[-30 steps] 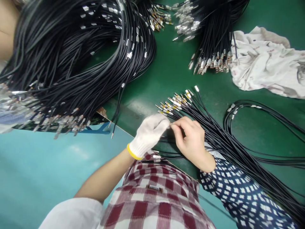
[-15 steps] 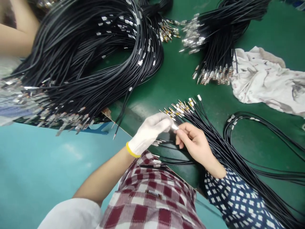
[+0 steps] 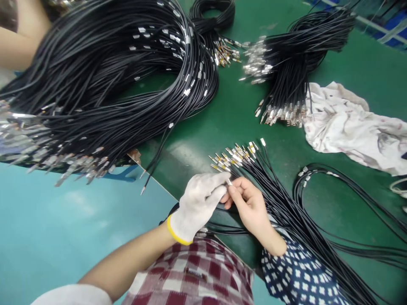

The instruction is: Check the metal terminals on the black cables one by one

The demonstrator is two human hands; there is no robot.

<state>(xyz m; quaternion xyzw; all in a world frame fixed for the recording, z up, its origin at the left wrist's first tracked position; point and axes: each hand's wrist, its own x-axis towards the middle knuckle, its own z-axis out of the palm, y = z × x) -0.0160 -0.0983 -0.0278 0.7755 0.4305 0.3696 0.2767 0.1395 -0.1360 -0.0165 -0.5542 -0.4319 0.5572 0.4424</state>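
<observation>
My left hand [image 3: 199, 201], in a white glove with a yellow cuff, has its thumb and fingers bent together at a small silvery cable end [image 3: 229, 182]. Opposite it, my bare right hand [image 3: 249, 201] pinches the same cable end between thumb and forefinger. Gloved fingertips touch or nearly touch the bare ones, and they partly hide the piece. Just beyond both hands lies a bundle of black cables [image 3: 286, 199] with metal and yellow-marked ends fanned out. A few more black cables [image 3: 225, 228] pass beneath my wrists near the table edge.
A large heap of black cables [image 3: 127, 106] covers the left, its ends over the edge. Behind lie a small coil [image 3: 222, 19] and a crossed bundle [image 3: 295, 63]. A crumpled white cloth [image 3: 349, 123] and looped cables [image 3: 299, 182] are rightward. Another person's arm [image 3: 19, 46] shows at upper left.
Both hands have shifted slightly left and lower in the view, still together at the cable end. My gloved fingers have changed their bend, with the forefinger straighter. The camera view has tilted a little.
</observation>
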